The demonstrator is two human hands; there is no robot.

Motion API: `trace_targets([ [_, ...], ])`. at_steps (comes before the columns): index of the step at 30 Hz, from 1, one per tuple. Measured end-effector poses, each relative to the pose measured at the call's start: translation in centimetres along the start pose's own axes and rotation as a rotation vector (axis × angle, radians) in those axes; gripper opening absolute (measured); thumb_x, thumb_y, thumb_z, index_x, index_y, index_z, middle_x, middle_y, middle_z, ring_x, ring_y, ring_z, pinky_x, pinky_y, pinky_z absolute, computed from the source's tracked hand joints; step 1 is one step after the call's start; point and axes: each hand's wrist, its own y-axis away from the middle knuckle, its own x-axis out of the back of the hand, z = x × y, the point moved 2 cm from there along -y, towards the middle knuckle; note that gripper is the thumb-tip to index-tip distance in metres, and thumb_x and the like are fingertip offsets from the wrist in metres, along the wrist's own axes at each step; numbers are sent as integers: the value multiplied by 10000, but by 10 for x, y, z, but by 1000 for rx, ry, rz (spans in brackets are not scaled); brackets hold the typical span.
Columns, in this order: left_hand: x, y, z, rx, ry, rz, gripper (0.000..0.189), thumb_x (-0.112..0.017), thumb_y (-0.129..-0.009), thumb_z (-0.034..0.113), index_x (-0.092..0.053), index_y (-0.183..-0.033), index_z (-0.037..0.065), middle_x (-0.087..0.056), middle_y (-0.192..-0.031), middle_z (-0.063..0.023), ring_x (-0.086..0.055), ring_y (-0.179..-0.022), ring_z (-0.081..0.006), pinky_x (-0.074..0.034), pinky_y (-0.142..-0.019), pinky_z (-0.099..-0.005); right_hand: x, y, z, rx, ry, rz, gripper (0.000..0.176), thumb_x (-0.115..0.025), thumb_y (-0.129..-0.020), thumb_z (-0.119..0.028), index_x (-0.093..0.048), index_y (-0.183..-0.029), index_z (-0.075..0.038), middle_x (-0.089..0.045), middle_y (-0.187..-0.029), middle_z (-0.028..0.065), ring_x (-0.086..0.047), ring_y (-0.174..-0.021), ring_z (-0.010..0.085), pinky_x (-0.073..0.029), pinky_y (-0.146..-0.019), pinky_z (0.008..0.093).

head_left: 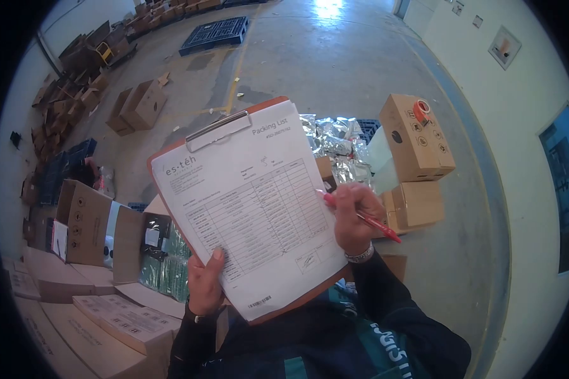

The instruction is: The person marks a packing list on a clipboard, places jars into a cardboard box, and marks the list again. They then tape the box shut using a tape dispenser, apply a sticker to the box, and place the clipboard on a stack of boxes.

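A brown clipboard (281,101) with a metal clip (218,129) bears a printed packing list (246,208), tilted in front of me. My left hand (205,281) grips its lower left edge, thumb on top of the paper. Over the right edge of the sheet, my right hand (355,218) is closed round a red pen (380,228). Pen marks run down the table columns on the page. Part of the clipboard's underside and the fingers of my left hand beneath it are hidden.
An open carton (129,243) with green packs (161,268) stands at the left, near flat cartons (126,319). Silver foil packs (341,142) lie beyond the clipboard. A tape roll (422,111) rests on stacked boxes (411,142) at the right. Behind is a blue pallet (215,35).
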Motion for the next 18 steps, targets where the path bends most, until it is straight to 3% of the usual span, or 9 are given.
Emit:
trace_targets([
  [4, 2, 3, 1, 1, -84, 8, 483, -592, -990, 148, -459, -1401, -67, -627, -1300, -167, -644, -1113, -221, -501, -979, -344, -3, -1, -11, 67, 15, -16, 260, -651, -975, -65, -626, -726, 7, -657, -684, 52, -537, -590, 64, -413, -539, 239],
  [10, -5, 4, 7, -36, -81, -34, 392, -569, -1025, 159, -539, -1322, -94, -664, -1247, -163, -644, -1091, -178, -500, -951, -307, 4, -2, -23, 131, 20, -139, 246, -668, -971, -127, -643, -770, 11, -673, -709, 73, -579, -607, 91, -440, -559, 249],
  [18, -7, 4, 9, -45, -75, -24, 402, -573, -1024, 162, -530, -1328, -98, -659, -1251, -170, -647, -1087, -187, -505, -947, -313, 2, -3, -25, 225, 54, -237, 313, -663, -981, -225, -635, -784, 16, -686, -733, 101, -624, -630, 128, -462, -585, 260],
])
